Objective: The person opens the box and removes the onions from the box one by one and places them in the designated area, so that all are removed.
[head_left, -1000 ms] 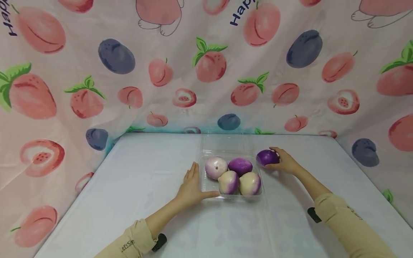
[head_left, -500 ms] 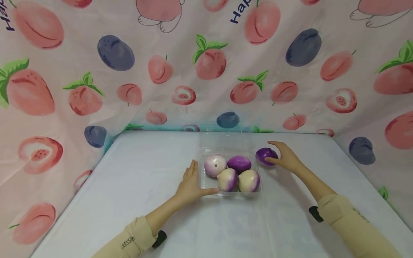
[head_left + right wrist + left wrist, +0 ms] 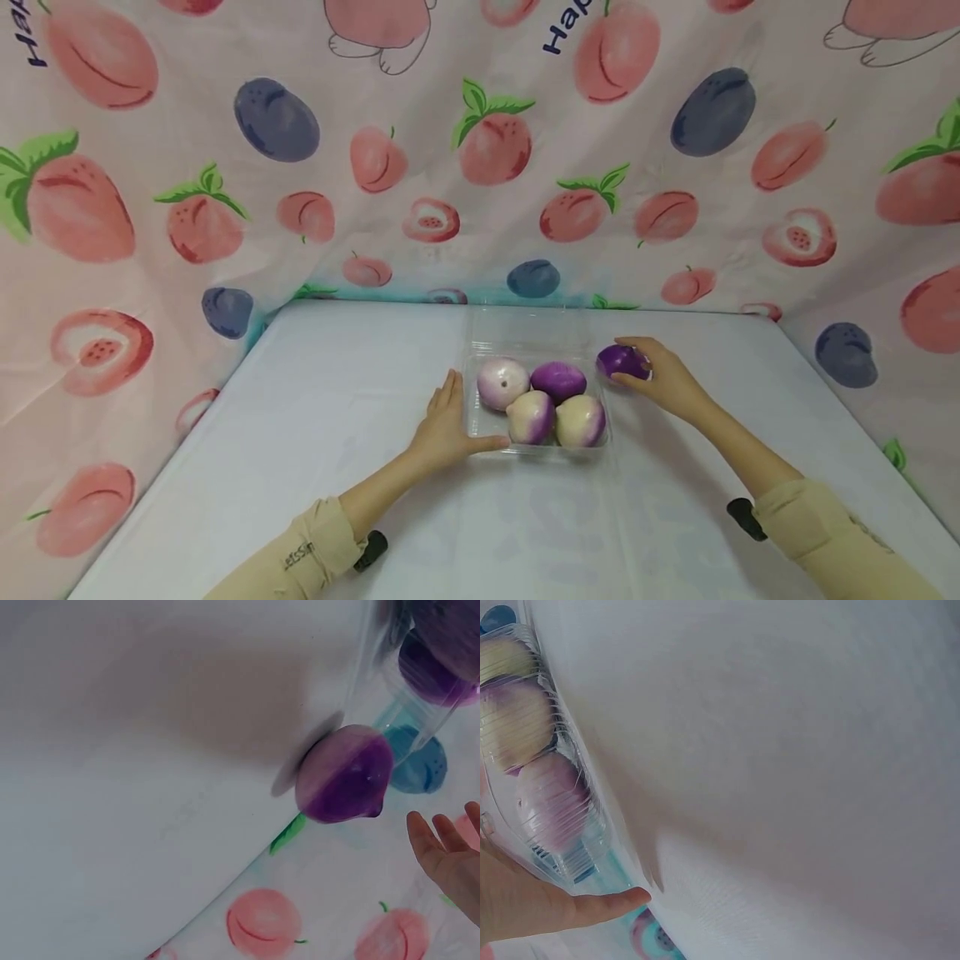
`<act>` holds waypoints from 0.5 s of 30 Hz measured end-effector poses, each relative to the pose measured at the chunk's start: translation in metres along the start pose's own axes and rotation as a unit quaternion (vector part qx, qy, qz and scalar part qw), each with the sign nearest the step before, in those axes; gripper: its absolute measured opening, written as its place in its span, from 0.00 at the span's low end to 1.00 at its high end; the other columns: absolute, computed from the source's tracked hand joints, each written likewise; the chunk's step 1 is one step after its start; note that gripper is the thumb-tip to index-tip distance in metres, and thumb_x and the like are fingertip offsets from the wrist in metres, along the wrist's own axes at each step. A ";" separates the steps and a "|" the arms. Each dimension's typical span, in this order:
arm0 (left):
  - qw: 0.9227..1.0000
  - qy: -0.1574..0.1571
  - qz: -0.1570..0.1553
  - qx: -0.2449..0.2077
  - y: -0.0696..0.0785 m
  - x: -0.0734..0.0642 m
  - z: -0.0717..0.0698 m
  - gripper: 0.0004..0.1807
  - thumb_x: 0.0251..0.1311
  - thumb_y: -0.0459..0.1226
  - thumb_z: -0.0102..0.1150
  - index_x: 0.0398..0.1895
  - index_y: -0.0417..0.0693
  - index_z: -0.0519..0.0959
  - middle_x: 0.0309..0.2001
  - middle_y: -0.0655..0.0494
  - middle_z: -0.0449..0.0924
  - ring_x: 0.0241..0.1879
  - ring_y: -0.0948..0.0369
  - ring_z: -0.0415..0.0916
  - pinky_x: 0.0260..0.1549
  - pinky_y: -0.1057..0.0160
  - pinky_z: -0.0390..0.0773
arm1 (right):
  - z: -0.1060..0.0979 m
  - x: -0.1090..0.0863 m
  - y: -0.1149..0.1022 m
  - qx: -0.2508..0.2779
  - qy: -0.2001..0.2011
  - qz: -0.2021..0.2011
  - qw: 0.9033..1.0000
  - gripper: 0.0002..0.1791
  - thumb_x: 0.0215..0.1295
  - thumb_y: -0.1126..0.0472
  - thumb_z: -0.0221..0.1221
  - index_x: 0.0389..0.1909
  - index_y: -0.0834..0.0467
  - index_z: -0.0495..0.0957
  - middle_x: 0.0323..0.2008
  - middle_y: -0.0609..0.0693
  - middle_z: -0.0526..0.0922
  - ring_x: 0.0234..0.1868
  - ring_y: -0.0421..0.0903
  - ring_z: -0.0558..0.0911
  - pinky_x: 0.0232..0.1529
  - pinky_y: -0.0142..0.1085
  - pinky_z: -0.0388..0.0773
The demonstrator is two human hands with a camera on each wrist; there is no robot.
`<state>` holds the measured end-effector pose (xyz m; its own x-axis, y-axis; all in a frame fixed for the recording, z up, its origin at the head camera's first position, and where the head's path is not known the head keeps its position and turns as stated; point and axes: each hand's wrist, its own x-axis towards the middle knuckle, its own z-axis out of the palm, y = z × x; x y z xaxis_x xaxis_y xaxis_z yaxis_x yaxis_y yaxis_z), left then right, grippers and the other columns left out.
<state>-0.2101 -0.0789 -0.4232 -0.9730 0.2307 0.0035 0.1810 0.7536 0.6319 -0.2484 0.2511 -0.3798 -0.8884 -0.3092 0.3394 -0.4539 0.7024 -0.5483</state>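
A clear plastic clamshell box (image 3: 487, 437) stands on the table with its lid folded back, holding several glossy purple-and-white onions (image 3: 580, 421). My left hand (image 3: 441, 429) rests against the box, its fingers straight along the left side and its thumb at the front edge. Outside the box, to the right, lies one more purple onion (image 3: 621, 362). Around it is my right hand (image 3: 671, 382), thumb in front and fingers behind in the head view. From the right wrist, the spread fingertips (image 3: 420, 825) show apart from this onion, whose pointed tip is visible.
A white cover lies over the table (image 3: 337, 400). Behind it and at the sides hangs a pink fruit-print cloth (image 3: 420, 175). Black straps show at both forearms, under rolled beige sleeves.
My right fingers spread away from the loose onion, whose tip came into sight, then closed in around it again. My left hand stays at the box. The onions in the box keep their places.
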 end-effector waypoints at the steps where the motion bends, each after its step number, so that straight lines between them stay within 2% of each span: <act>1: 1.000 -0.001 0.000 0.000 0.000 0.000 0.001 0.70 0.38 0.62 0.70 0.73 0.34 0.40 0.75 0.39 0.36 0.72 0.37 0.41 0.67 0.42 0.55 | 0.000 -0.001 -0.002 0.004 -0.001 0.000 1.000 0.28 0.55 0.68 0.65 0.56 0.72 0.69 0.54 0.72 0.72 0.54 0.68 0.73 0.50 0.57 0.75; 7: 1.000 0.000 0.002 -0.001 -0.001 0.001 0.001 0.70 0.38 0.62 0.70 0.73 0.34 0.41 0.75 0.39 0.37 0.72 0.37 0.42 0.66 0.41 0.56 | 0.004 -0.008 -0.016 0.051 -0.035 0.004 0.998 0.28 0.57 0.67 0.64 0.57 0.72 0.68 0.54 0.71 0.74 0.52 0.67 0.76 0.52 0.54 0.74; 15: 1.000 0.003 0.004 0.000 -0.001 0.001 -0.001 0.69 0.38 0.62 0.70 0.73 0.33 0.41 0.75 0.38 0.37 0.71 0.36 0.42 0.65 0.40 0.57 | 0.018 -0.017 -0.030 0.085 -0.097 0.000 0.992 0.32 0.56 0.61 0.66 0.59 0.70 0.68 0.57 0.68 0.73 0.55 0.67 0.75 0.55 0.54 0.72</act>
<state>-0.2110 -0.0799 -0.4226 -0.9724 0.2330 0.0138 0.1890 0.7512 0.6324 -0.2206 0.2234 -0.3829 -0.8777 -0.4378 0.1949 -0.4439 0.5896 -0.6748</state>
